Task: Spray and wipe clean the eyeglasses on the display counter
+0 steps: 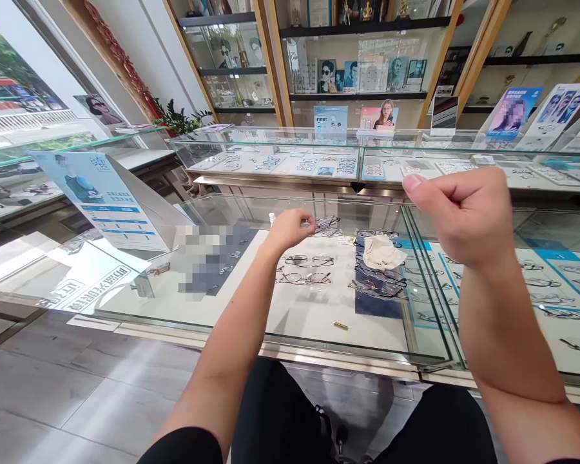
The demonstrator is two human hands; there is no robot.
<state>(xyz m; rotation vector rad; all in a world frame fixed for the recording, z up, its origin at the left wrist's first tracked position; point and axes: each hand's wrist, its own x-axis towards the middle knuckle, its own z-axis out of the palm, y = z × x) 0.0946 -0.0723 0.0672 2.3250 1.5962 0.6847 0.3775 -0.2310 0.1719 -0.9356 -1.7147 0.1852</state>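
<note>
My left hand [292, 230] reaches over the glass counter with its fingers curled closed. A pair of eyeglasses [327, 225] shows right beside its fingertips; I cannot tell whether the hand touches it. Higher and closer to me, my right hand [471, 216] is closed in a fist, thumb pointing left, its palm side hidden. Two pairs of eyeglasses, a dark-lensed one [312, 261] and a reddish one [305, 278], appear below the left hand. A crumpled beige cloth [384, 251] rests among several eyeglasses [381, 287] on a dark blue mat [377, 308].
A small gold-coloured bar [341, 326] is near the counter's front edge. Left stand a blue-and-white sign [109, 200] and a dark mat [229, 261] with eyeglass parts. More eyeglasses [544, 282] fill the case at right. Further glass cases [270, 161] and shelves stand behind.
</note>
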